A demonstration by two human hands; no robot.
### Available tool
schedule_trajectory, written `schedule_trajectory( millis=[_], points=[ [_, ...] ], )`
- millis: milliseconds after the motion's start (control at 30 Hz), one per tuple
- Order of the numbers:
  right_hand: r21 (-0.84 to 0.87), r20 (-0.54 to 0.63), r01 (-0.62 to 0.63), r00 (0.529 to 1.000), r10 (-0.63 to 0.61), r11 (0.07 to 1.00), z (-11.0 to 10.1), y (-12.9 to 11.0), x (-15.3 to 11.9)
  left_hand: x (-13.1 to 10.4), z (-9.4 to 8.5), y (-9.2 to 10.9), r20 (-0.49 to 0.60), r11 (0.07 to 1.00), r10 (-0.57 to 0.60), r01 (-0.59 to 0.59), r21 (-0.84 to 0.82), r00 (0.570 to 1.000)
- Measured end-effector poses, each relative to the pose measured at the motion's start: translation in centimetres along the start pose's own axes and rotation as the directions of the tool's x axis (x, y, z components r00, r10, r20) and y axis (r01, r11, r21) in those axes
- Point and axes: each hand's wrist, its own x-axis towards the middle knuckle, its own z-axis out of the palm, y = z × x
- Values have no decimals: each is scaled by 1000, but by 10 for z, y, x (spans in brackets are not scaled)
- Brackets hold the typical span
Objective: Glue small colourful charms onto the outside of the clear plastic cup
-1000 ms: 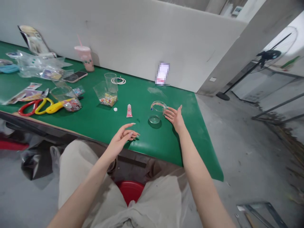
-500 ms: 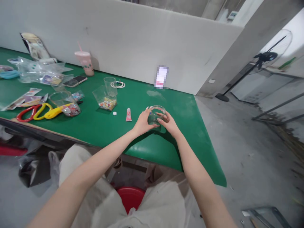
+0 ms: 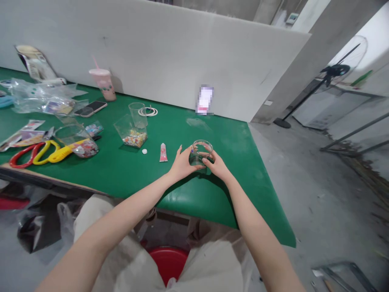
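Observation:
A clear round cup (image 3: pixel 201 152) stands near the right part of the green table, between my two hands. My left hand (image 3: pixel 184 163) wraps its left side, thumb low at the front and one finger lifted away from it. On the other side my right hand (image 3: pixel 217 164) grips the cup, with the thumb across its front. A small blue spot shows at the rim by my left fingers. Left of my left hand lie a pink tube (image 3: pixel 163 153) and a small white cap (image 3: pixel 144 151).
Clear containers with colourful small pieces (image 3: pixel 135 138) stand to the left. Beyond are red-handled scissors (image 3: pixel 24 156), a yellow-handled tool (image 3: pixel 65 152), a phone (image 3: pixel 91 108), a pink drink cup (image 3: pixel 103 84) and plastic bags (image 3: pixel 33 97). A lit phone (image 3: pixel 205 99) leans on the back partition.
The camera view has shifted slightly, so the table items sit lower and further left. One left finger has lifted off the cup; both hands still hold it.

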Motion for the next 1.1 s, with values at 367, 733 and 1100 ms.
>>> schedule_trajectory(
  millis=[367, 733, 1100],
  points=[
    [137, -35, -8, 999, 13, 991, 3, -14, -3, -5, -1, 0, 41, 998, -46, 48, -49, 998],
    [98, 9, 15, 1000, -16, 995, 7, 16, -3, -8, -5, 5, 73, 993, -101, 97, 68, 992],
    [385, -515, -111, 798, 313, 916, -35, 11, 3, -22, -42, 7, -46, 987, -159, 159, 9, 986]
  ],
)
